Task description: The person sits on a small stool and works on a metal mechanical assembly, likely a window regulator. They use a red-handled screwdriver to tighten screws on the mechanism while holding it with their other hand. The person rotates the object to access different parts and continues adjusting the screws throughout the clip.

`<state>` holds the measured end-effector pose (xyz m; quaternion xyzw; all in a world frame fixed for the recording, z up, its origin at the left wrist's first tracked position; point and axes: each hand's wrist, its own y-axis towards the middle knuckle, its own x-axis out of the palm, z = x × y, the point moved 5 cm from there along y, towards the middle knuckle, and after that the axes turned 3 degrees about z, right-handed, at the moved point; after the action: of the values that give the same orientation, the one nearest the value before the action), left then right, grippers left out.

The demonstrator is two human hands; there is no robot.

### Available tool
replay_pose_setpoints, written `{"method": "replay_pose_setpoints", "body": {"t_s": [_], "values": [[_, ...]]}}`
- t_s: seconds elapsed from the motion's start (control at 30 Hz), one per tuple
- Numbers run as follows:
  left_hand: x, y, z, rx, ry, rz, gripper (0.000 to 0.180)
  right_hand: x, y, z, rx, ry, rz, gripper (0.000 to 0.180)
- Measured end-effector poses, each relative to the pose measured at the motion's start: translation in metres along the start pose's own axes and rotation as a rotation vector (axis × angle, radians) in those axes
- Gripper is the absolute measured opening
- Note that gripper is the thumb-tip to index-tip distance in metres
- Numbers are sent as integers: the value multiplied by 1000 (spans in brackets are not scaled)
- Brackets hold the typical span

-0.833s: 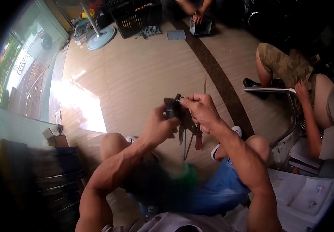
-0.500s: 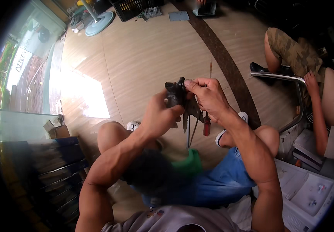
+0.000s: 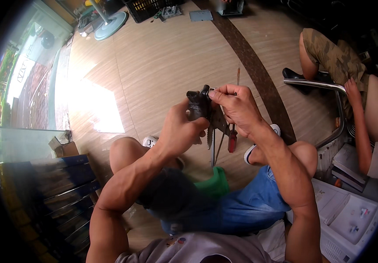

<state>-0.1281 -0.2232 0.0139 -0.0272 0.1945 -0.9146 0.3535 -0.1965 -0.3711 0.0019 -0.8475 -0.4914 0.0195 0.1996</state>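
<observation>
My left hand (image 3: 182, 129) is closed round a black mechanical part (image 3: 196, 105) with stubby round ends on top. A dark toothed metal plate (image 3: 211, 131) juts down from the part. Thumb and forefinger of my right hand (image 3: 240, 109) pinch at the part's upper right side; anything between their tips is too small to make out. Tucked in the same hand is a screwdriver, its red handle (image 3: 232, 142) hanging below and its thin shaft sticking up beyond the knuckles. Behind the hands, thin metal rods (image 3: 215, 151) slant down toward a green plastic object (image 3: 215, 184) between my legs.
At right, a person in camouflage shorts (image 3: 335, 57) sits by a bent chrome tube frame (image 3: 314, 83). A white appliance-like panel (image 3: 346, 219) lies lower right. Slatted dark stack (image 3: 66, 188) and cardboard box (image 3: 64, 148) stand left. Far back are a black crate (image 3: 145, 9) and round-based stand (image 3: 111, 27).
My right hand has shifted slightly up, and the screwdriver with it. Both hands keep their hold on the part.
</observation>
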Motion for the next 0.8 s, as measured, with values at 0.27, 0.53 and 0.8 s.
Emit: {"method": "replay_pose_setpoints", "body": {"t_s": [0.27,0.53,0.8], "values": [[1,1,0,1,-2,3,31,0,-1,0,32,117,-5,19],[1,2,0,-18,14,-27,39,-4,0,3,75,68,-6,27],[4,1,2,7,3,2,30,-6,-3,0,41,18,7,26]]}}
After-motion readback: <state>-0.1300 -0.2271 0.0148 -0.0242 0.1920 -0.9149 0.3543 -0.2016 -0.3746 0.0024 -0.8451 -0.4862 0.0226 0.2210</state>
